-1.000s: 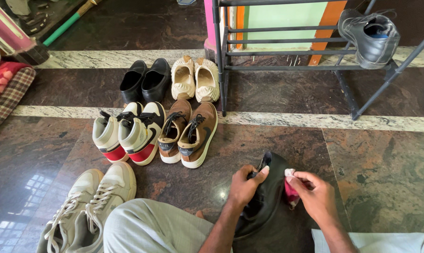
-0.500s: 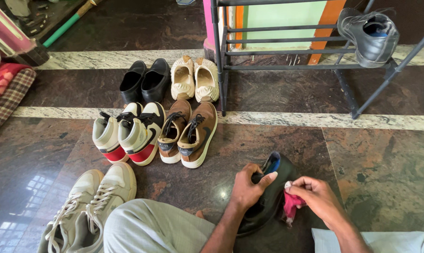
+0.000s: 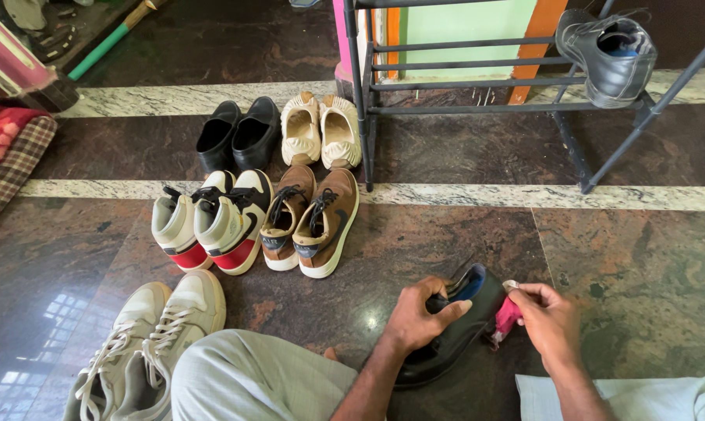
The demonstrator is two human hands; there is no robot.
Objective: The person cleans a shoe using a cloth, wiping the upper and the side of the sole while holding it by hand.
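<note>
My left hand (image 3: 421, 316) grips a black leather shoe (image 3: 454, 331) by its opening, holding it tilted just above the floor in front of my knees. My right hand (image 3: 551, 320) pinches a small pink-red cloth (image 3: 507, 315) against the shoe's right side near the heel. A blue lining shows inside the shoe. My light trouser legs fill the bottom edge.
Pairs of shoes stand on the dark stone floor: white sneakers (image 3: 146, 343) at lower left, red-and-white high-tops (image 3: 212, 222), brown sneakers (image 3: 309, 218), black slip-ons (image 3: 239, 132), cream shoes (image 3: 321, 129). A black metal rack (image 3: 477, 109) carries one black shoe (image 3: 610, 54). Folded fabric (image 3: 5, 148) lies at left.
The shoe has turned and tipped lower, its blue lining coming into view. My right hand with the cloth has slid rightward and up along the shoe's side.
</note>
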